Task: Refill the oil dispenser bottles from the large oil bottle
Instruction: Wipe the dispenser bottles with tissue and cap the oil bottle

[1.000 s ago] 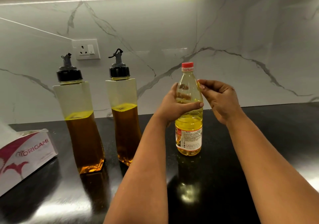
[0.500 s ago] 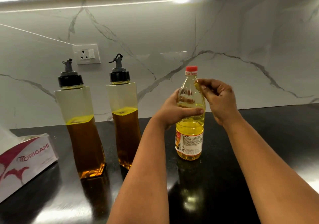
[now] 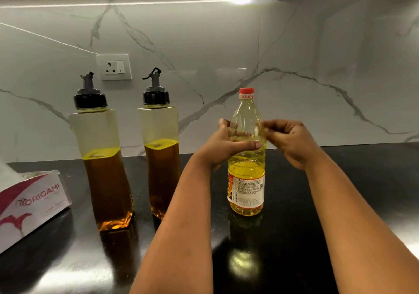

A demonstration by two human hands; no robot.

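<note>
the clear plastic large oil bottle [image 3: 246,175] with pale yellow oil, a printed label and a red screw cap [image 3: 246,93] stands upright on the glossy black surface [image 3: 340,203], right of centre, with the cap on. the left hand [image 3: 223,145] has its grip wrapped round the bottle's upper body, thumb lying across the front and fingers showing through the plastic behind. the right hand [image 3: 289,143] is at the bottle's right shoulder with its fingers curled in towards the plastic; whether its grip really pinches the bottle or only touches it cannot be told, as the fingertips are blurred.

to the left, well apart from that bottle, stand two tall clear square-sided oil dispenser bottles with black collars and grey pour spouts, both upright and each a little over half full of darker amber oil: the nearer left one [image 3: 104,169] and the one beside it [image 3: 159,157], whose lower right side is hidden by the left forearm.

at the left edge lies a white and magenta tissue box [image 3: 29,205] printed "origami". behind everything rises a white marble-veined wall [image 3: 294,55] carrying a white socket plate [image 3: 114,67].
</note>
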